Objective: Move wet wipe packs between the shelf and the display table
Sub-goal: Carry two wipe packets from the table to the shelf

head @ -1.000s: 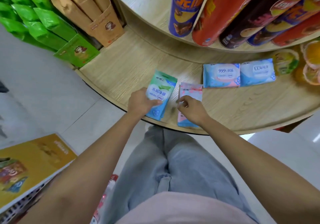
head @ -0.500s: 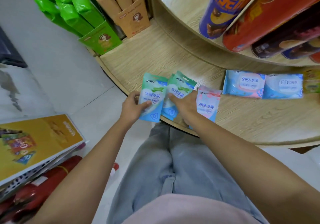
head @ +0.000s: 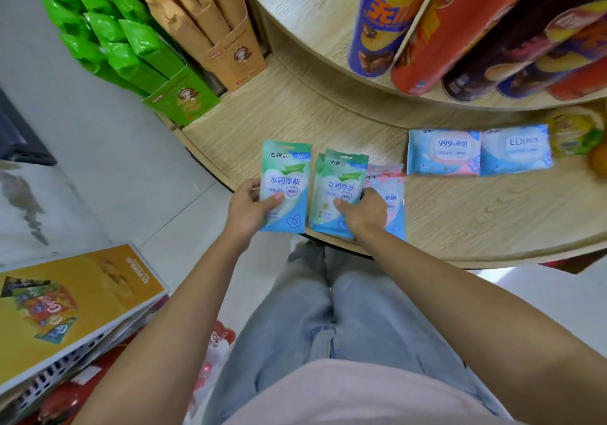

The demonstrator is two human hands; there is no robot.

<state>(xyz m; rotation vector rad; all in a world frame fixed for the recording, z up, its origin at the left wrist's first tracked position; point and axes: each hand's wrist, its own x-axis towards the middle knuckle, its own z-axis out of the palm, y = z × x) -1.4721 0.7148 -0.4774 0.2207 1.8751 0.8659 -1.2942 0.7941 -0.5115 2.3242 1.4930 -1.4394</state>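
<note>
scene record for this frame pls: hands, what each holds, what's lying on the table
left hand: grips one green wipe pack, at the table edge
right hand: on two overlapped green packs; lifted or resting, cannot tell
pink pack: under the right hand, partly hidden
lying flat: 999 pack, EDI pack, side by side
surface: wooden display table
upper tier: chip cans
</note>
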